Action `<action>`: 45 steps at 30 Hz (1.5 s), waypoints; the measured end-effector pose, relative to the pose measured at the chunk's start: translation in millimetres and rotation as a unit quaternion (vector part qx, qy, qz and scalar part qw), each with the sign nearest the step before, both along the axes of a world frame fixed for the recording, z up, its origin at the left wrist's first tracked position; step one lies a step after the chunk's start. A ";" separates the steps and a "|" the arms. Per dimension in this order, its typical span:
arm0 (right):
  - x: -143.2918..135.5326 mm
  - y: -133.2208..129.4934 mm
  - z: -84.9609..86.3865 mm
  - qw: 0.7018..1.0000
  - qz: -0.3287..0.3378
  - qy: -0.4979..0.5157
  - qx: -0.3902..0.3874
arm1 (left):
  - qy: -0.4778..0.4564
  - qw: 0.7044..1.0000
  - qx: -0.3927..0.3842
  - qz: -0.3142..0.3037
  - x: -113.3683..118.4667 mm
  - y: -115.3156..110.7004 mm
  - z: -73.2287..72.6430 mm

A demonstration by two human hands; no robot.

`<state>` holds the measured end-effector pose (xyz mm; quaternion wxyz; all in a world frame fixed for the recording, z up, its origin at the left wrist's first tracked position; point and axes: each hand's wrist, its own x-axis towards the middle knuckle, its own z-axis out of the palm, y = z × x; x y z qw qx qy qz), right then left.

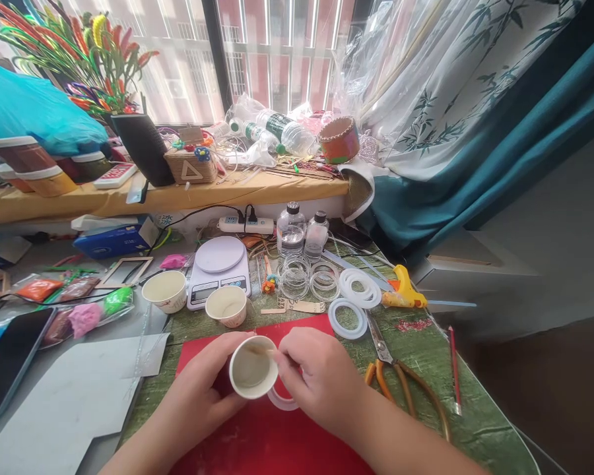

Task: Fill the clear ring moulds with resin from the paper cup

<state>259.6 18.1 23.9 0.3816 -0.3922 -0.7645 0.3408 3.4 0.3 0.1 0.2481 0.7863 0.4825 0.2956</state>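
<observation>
My left hand (205,382) is wrapped round a white paper cup (253,369), tilted so that its inside faces me. Clear liquid seems to lie at the cup's bottom. At the cup's right rim, my right hand (317,369) pinches a thin light stick (266,353) that reaches inside. Both hands are above a red sheet (272,445). Partly hidden under the cup and right hand is a white ring mould (283,400). Two more paper cups (226,306) (164,292) stand behind, near a white scale (220,267).
Scissors (383,349), white rings (348,318) and a yellow glue gun (406,289) lie right. Two bottles (292,231) (317,235) and clear rings (294,277) stand behind. A phone (14,359) and grey board (64,402) are left; a red pencil (455,369) lies by the right edge.
</observation>
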 end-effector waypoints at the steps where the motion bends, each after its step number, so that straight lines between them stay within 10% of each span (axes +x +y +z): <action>1: -1.7 -0.7 -0.3 1.000 0.014 -0.011 -0.018 | 0.000 1.000 0.001 0.000 0.3 0.0 0.6; 45: -3.5 -4.3 -1.8 0.995 -0.006 -0.015 -0.094 | -0.018 0.999 -0.034 0.003 3.8 -1.1 1.9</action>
